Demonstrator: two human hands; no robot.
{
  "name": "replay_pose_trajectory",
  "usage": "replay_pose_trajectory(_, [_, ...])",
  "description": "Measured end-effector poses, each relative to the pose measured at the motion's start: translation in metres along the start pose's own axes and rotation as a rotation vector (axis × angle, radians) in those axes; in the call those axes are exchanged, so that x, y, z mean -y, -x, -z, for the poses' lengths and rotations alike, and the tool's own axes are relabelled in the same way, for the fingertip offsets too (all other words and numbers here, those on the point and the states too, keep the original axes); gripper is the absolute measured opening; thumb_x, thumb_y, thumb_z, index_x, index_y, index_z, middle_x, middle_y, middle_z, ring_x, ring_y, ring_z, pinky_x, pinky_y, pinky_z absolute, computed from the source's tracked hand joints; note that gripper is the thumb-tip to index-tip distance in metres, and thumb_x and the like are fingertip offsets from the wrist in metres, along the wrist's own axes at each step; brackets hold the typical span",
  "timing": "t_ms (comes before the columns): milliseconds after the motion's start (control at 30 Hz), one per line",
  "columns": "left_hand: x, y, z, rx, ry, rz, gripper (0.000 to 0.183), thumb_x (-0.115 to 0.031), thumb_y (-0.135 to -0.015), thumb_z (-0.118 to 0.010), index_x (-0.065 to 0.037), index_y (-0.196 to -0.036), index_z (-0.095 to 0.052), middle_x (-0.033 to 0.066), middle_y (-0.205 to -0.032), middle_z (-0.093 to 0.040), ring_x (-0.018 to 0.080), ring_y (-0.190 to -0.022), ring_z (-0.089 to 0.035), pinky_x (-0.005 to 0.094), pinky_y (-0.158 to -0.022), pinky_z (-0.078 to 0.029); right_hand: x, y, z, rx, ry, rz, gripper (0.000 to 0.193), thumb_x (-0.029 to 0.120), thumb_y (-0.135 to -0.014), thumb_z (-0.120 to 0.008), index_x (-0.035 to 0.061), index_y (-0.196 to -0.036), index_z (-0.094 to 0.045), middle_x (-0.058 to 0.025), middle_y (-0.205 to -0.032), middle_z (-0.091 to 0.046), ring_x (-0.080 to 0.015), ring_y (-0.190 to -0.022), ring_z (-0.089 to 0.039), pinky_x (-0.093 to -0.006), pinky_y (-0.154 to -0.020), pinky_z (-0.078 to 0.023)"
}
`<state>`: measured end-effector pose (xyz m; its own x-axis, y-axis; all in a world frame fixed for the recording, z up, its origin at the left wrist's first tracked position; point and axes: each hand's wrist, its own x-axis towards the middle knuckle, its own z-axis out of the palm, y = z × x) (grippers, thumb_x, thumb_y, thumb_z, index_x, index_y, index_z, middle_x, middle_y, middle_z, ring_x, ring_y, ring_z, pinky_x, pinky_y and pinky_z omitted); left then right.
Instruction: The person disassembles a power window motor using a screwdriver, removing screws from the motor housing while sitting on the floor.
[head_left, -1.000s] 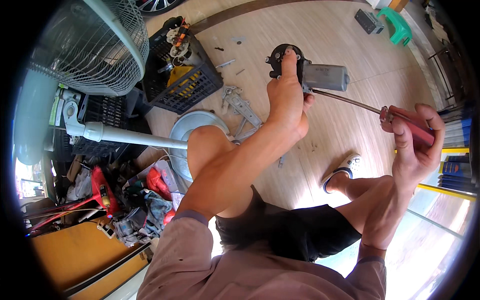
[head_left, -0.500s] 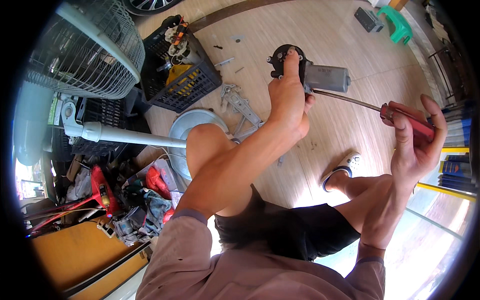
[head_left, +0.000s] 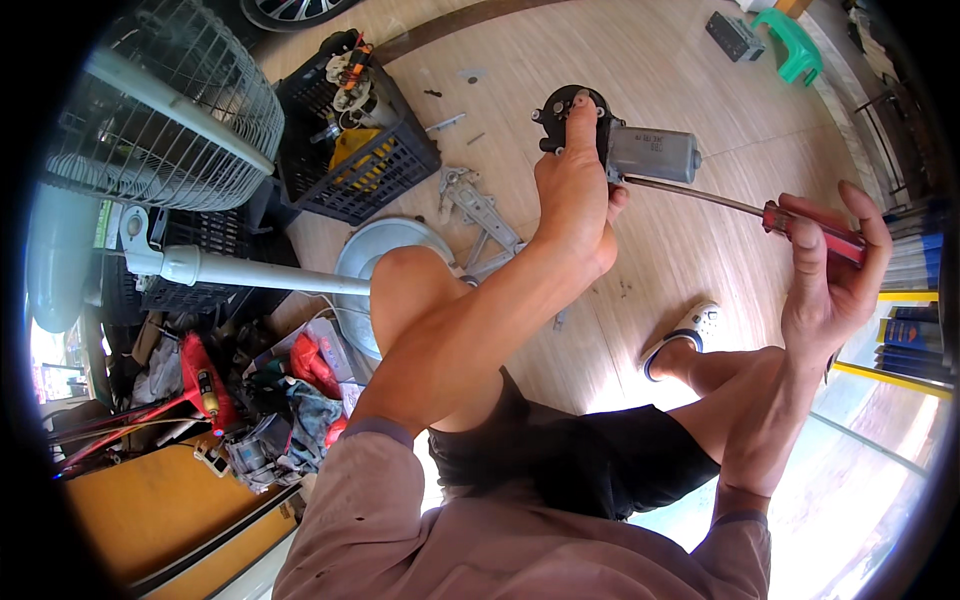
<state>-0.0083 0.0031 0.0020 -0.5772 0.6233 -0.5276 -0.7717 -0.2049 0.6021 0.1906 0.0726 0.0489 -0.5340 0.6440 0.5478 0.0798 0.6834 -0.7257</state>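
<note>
My left hand (head_left: pixel 578 180) is closed round a small electric motor (head_left: pixel 655 155), its thumb pressed on the black round gear housing and the silver cylinder pointing right. A screwdriver (head_left: pixel 820 237) with a red handle lies in my right hand (head_left: pixel 832 275), gripped by thumb and fingers. Its long metal shank runs left to the motor, and the tip meets the lower edge where the cylinder joins the housing. My left fingers hide the underside of the motor, so the exact spot under the tip cannot be made out.
A black plastic crate (head_left: pixel 375 175) with parts stands at the far left, beside a standing fan (head_left: pixel 190 120). A metal bracket (head_left: pixel 480 215) lies on the floor near the fan's round base (head_left: pixel 385 245). A green stool (head_left: pixel 790 45) and a dark box-shaped device (head_left: pixel 735 37) are far right.
The screwdriver handle has turned slightly in my right hand, and those fingers have shifted a little. My left hand and the motor stay almost where they were.
</note>
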Motion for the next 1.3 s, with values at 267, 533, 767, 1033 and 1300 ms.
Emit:
replay_pose_trajectory(267, [-0.003, -0.001, 0.003, 0.017, -0.011, -0.024, 0.035, -0.046, -0.090, -0.064, -0.013, -0.084, -0.055, -0.0016, -0.077, -0.054, 0.0101, -0.064, -0.047, 0.0222, -0.052, -0.037, -0.007, -0.010, -0.003, 0.056, -0.314, 0.177, 0.047, 0.005, -0.093, -0.060, 0.0017, -0.134, -0.038, -0.0249, -0.123, -0.060, -0.0358, -0.108, -0.064, -0.0435, -0.089, -0.055])
replay_pose_trajectory(533, [-0.001, -0.002, 0.001, -0.003, -0.038, -0.033, 0.040, -0.050, -0.088, -0.065, -0.012, -0.080, -0.053, -0.0015, -0.073, -0.052, 0.0077, -0.060, -0.046, 0.0237, -0.047, -0.035, -0.001, -0.013, -0.010, -0.006, -0.206, 0.164, 0.045, 0.008, -0.095, -0.057, 0.0026, -0.136, -0.038, -0.0260, -0.122, -0.061, -0.0356, -0.107, -0.065, -0.0439, -0.093, -0.053])
replay_pose_trajectory(767, [-0.002, 0.000, 0.004, 0.018, -0.045, -0.009, 0.030, -0.045, -0.090, -0.063, -0.016, -0.084, -0.057, -0.0039, -0.081, -0.055, 0.0085, -0.069, -0.045, 0.0239, -0.057, -0.035, -0.002, -0.009, -0.004, 0.030, -0.291, 0.117, 0.047, 0.010, -0.094, -0.061, 0.0024, -0.135, -0.038, -0.0253, -0.114, -0.065, -0.0330, -0.101, -0.067, -0.0426, -0.088, -0.056])
replay_pose_trajectory(1033, [0.004, -0.003, 0.005, 0.042, -0.042, -0.005, 0.030, -0.046, -0.091, -0.063, -0.016, -0.086, -0.059, -0.0047, -0.081, -0.056, 0.0080, -0.070, -0.047, 0.0244, -0.058, -0.035, -0.002, -0.008, -0.013, -0.028, -0.349, 0.152, 0.047, 0.005, -0.095, -0.056, 0.0027, -0.138, -0.037, -0.0257, -0.120, -0.061, -0.0359, -0.109, -0.063, -0.0460, -0.094, -0.051])
replay_pose_trajectory(1300, [-0.001, -0.003, 0.004, 0.026, -0.035, -0.069, 0.040, -0.051, -0.088, -0.064, -0.013, -0.083, -0.053, -0.0024, -0.075, -0.052, 0.0078, -0.062, -0.046, 0.0251, -0.050, -0.035, -0.003, 0.005, -0.002, -0.020, -0.172, 0.018, 0.040, 0.005, -0.096, -0.054, 0.0032, -0.133, -0.040, -0.0259, -0.123, -0.059, -0.0344, -0.113, -0.061, -0.0468, -0.095, -0.050])
